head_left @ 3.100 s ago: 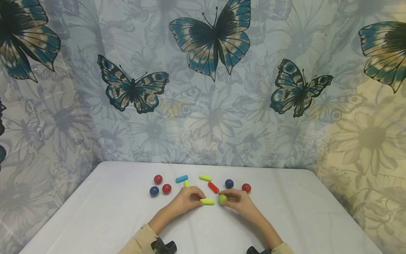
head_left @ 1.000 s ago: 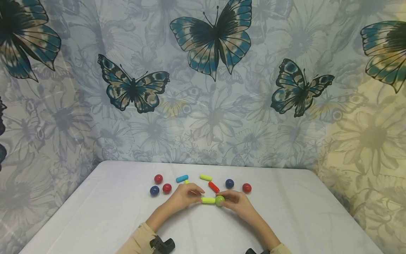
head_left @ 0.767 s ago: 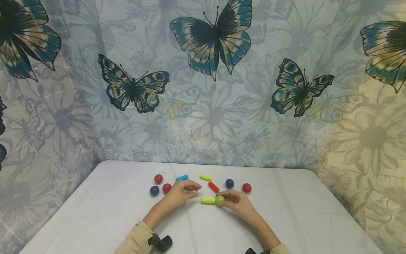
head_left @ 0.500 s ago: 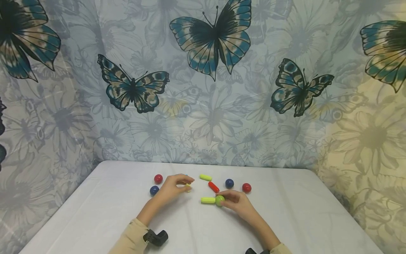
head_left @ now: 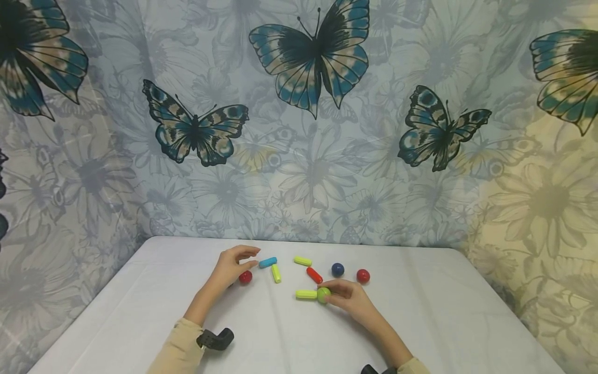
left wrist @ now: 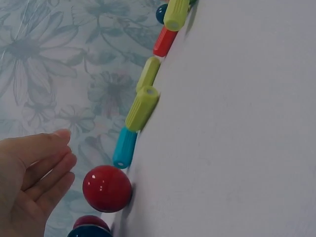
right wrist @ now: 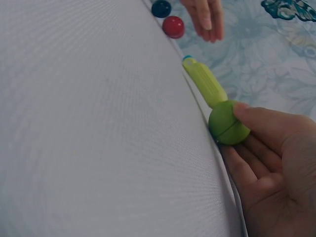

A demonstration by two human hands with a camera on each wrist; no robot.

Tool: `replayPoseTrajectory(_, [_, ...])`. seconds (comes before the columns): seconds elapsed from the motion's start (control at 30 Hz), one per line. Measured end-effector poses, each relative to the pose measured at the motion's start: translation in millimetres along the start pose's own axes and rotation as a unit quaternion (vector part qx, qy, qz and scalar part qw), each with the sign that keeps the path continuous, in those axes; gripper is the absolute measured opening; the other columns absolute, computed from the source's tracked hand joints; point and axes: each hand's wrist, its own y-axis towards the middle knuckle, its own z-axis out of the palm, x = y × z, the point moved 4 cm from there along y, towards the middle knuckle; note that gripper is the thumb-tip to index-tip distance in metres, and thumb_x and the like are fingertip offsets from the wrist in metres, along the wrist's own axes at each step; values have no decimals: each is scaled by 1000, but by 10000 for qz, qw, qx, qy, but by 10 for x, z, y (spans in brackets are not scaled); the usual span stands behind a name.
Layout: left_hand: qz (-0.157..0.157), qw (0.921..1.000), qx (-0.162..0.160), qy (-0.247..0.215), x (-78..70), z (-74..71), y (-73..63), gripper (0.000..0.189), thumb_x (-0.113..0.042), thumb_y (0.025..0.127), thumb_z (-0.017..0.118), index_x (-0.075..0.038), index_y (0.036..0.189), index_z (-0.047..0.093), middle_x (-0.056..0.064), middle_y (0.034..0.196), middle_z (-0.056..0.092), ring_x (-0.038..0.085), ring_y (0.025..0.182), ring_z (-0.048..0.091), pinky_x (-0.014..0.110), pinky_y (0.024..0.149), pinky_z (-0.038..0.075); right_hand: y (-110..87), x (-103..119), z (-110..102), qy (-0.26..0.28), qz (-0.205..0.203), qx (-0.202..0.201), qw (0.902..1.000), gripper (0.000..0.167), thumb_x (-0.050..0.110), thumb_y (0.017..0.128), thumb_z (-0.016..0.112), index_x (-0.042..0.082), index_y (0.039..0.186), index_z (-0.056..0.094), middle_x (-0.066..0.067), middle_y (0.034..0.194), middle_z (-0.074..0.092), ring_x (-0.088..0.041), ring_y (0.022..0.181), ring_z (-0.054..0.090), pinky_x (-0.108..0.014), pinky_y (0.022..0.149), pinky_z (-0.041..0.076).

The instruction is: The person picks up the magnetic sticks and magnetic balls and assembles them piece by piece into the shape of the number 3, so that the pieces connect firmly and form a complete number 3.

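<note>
My right hand (head_left: 353,300) pinches a green ball (right wrist: 227,123) between thumb and fingers on the white table. The ball meets the end of a yellow-green ribbed rod (head_left: 306,294) lying to its left. Empty, with fingers loosely extended and thumb apart, my left hand (head_left: 232,266) hovers at the left group of balls. Closest to it is a red ball (left wrist: 107,188); a blue ball (left wrist: 90,231) with another red ball (left wrist: 91,220) behind it shows at the bottom of the left wrist view. In the head view this hand hides most of those two.
Between the hands lie a blue rod (head_left: 268,262), a yellow-green rod (head_left: 276,274), another yellow-green rod (head_left: 302,261) and a red rod (head_left: 314,275). Farther right are a blue ball (head_left: 338,269) and a red ball (head_left: 363,276). A butterfly-patterned cloth (head_left: 317,197) hangs behind the table.
The green ball has come left against the yellow-green rod's end. My left hand has let go of that rod and moved left and away from me, uncovering the blue rod and another yellow-green rod.
</note>
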Motion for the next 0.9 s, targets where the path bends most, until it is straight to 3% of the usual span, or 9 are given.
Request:
replayPoseTrajectory(0.13, [-88,9997,-182,170,94,-97,5,34,-12,84,76,-14,117,69,8,118,71,28,111,67,50,91,53,1,8,4,-48,19,-37,10000,36,20,85,75,6,118,68,-13,122,69,-28,119,63,-26,98,52])
replayPoseTrajectory(0.37, [-223,9989,-403,118,233,-239,4,36,-9,83,76,-8,118,69,16,119,69,35,116,64,45,99,52,-4,7,7,-28,85,-48,9999,35,20,86,75,7,118,68,-12,122,69,-28,120,63,-27,99,52])
replayPoseTrajectory(0.63, [-374,9983,-443,17,386,-338,-26,38,-6,84,74,0,120,65,22,123,65,38,118,61,41,101,50,-9,6,8,39,4,16,10000,36,20,86,74,6,118,67,-13,123,68,-28,121,62,-26,99,51])
replayPoseTrajectory(0.9, [-569,9975,-389,-138,527,-349,-46,41,-6,82,76,4,120,64,26,120,66,40,116,63,41,100,51,-14,14,6,100,10,31,9999,37,20,86,74,6,119,67,-13,123,68,-28,120,63,-26,98,52])
